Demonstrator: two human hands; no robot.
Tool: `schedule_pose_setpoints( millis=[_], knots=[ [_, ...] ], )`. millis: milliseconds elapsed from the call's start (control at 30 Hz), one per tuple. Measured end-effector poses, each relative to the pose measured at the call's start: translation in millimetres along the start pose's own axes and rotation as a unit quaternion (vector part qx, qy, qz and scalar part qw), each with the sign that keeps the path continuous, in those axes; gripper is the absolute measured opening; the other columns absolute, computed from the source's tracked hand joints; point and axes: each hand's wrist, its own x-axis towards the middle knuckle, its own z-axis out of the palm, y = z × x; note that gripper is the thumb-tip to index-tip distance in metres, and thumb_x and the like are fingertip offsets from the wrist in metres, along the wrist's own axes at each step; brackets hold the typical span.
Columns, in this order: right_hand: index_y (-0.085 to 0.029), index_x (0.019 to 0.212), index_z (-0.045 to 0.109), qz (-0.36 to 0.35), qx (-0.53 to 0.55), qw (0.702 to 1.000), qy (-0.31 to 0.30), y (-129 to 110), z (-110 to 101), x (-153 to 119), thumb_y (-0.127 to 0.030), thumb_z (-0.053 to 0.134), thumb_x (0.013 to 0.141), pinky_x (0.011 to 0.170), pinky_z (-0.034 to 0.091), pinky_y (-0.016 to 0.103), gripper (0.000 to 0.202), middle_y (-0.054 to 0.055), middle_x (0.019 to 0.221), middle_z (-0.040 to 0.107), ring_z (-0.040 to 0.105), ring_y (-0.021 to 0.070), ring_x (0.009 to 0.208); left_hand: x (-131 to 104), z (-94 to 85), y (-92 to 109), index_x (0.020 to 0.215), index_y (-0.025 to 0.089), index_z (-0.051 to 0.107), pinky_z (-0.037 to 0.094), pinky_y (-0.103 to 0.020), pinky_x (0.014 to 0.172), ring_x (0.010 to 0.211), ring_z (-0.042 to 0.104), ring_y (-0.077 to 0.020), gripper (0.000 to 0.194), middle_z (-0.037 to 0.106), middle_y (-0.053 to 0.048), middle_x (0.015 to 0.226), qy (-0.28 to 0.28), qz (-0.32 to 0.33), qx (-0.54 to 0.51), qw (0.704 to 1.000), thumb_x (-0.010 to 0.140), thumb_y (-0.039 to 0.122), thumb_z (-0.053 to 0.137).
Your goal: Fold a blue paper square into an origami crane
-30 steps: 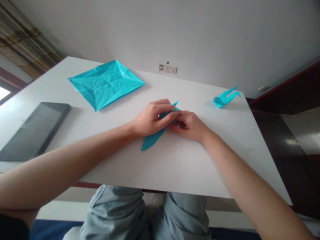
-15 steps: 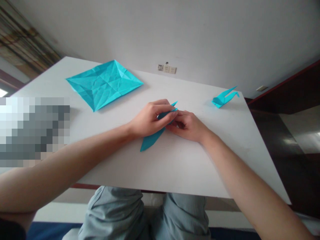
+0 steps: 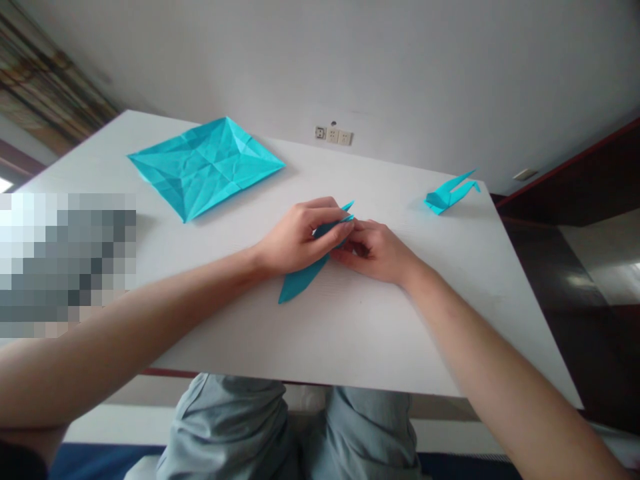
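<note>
Over the middle of the white table, my left hand (image 3: 313, 233) is closed on a folded piece of blue paper (image 3: 304, 279). One pointed end slants down toward me, and narrow tips stick out past my fingers at the top. My right hand (image 3: 376, 250) pinches the same folded paper from the right side, its fingertips meeting those of my left hand. Both hands cover the paper's middle, so the folds there are hidden. Away to the right stands a finished-looking blue paper crane (image 3: 447, 195) with thin neck and tail points.
A creased, opened-out blue paper sheet (image 3: 207, 167) lies at the back left of the white table (image 3: 345, 333). A blurred-out object (image 3: 65, 263) sits at the left edge. Wall sockets (image 3: 333, 135) are beyond the table's back edge, and my legs are under its front edge.
Hardly anything differs. Both hands keep their hold on the folded paper in the same pose; the whole view has shifted very slightly.
</note>
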Motion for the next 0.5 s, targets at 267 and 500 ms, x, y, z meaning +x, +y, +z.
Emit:
schedule_pose_setpoints(
  millis=[267,500],
  knots=[
    [-0.023,0.084,0.068,0.01,-0.009,1.0,-0.008,-1.3,-0.7,1.0,-0.039,0.081,0.117,0.069,0.045,0.034,0.039,0.0,0.084,0.071,0.056,0.0146,0.069,-0.3,0.1,-0.2,0.091,0.023,0.072,0.056,-0.036,0.084,0.085,0.066,-0.0212,0.035,0.072,-0.006,0.092,-0.001,-0.008,0.004,1.0,0.122,0.035,0.061],
    [-0.023,0.084,0.069,0.007,-0.003,1.0,-0.002,-2.6,-0.9,1.7,-0.037,0.08,0.117,0.071,0.046,0.035,0.037,0.0,0.084,0.071,0.056,0.0145,0.069,-1.2,0.0,-1.4,0.097,0.022,0.078,0.057,-0.037,0.086,0.088,0.07,-0.0221,0.033,0.075,-0.008,0.095,0.0,-0.002,0.001,1.0,0.123,0.035,0.062]
  ],
)
